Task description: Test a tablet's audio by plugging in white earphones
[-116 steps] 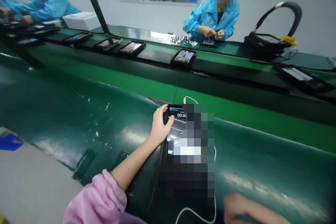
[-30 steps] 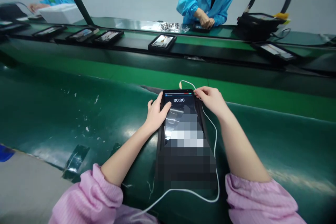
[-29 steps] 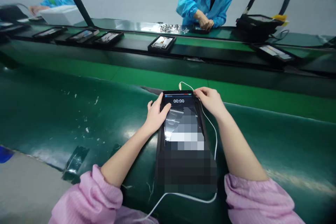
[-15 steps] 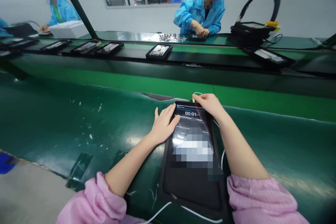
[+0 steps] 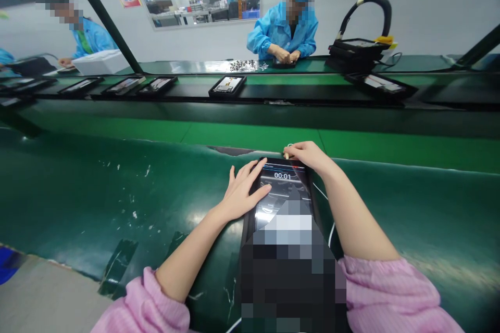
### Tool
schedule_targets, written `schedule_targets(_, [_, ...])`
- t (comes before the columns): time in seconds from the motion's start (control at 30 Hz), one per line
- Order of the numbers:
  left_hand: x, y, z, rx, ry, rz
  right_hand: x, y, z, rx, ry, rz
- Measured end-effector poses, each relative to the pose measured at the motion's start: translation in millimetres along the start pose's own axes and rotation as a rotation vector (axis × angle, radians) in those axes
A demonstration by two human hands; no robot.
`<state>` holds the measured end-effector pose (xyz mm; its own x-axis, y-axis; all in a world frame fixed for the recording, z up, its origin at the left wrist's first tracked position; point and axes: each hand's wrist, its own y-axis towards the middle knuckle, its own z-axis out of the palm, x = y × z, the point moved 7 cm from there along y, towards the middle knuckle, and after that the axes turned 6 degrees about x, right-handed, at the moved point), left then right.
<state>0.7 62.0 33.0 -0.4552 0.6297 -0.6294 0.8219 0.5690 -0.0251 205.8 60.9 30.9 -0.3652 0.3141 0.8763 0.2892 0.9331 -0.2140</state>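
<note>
Black tablet (image 5: 283, 187) pressed flat on the dark green conveyor belt (image 5: 97, 208), timer at 00:01

In the head view, the black tablet is laid lengthwise on the near belt, a little right of centre, with its far edge beside the belt's upper fold. Its near half is pixelated, and a black frame is seen around it. The left hand (image 5: 245, 193) is laid open on the tablet's left side, with the fingers spread and released, not clenched. Its fingertips (image 5: 262, 188) are resting on the screen. The right hand (image 5: 308, 155) is curled over the far right corner, with its fingertips (image 5: 289, 150) at a small plug (image 5: 286, 155) on a white cable (image 5: 321, 192). Whether the plug is grasped cannot be told. Pink sleeves (image 5: 144, 309) are worn on both arms.

Beyond, tablets in black frames (image 5: 227, 86) are lined along a far rail. A co-worker in a blue smock and cap (image 5: 283, 31) has both hands on a device (image 5: 283, 62), just right of a scatter of small metal parts (image 5: 242, 66). A stack of black frames (image 5: 357, 51) is set further right, and a white foam box (image 5: 97, 61) is seen far left, beside a second co-worker (image 5: 91, 39)
</note>
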Motion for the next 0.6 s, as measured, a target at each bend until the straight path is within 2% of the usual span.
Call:
schedule_targets(0.13, [1,-1,3.0,0.096,0.04,0.015,-3,0,1,0.0,0.088,0.015])
schedule_targets(0.4, [2,1,2.0,0.096,0.001,0.017,-14,5,9,-0.037,0.296,0.078])
schedule_targets(0.6, [0,0,3.5,0.091,-0.012,0.011,-25,13,-7,-0.24,0.419,0.062])
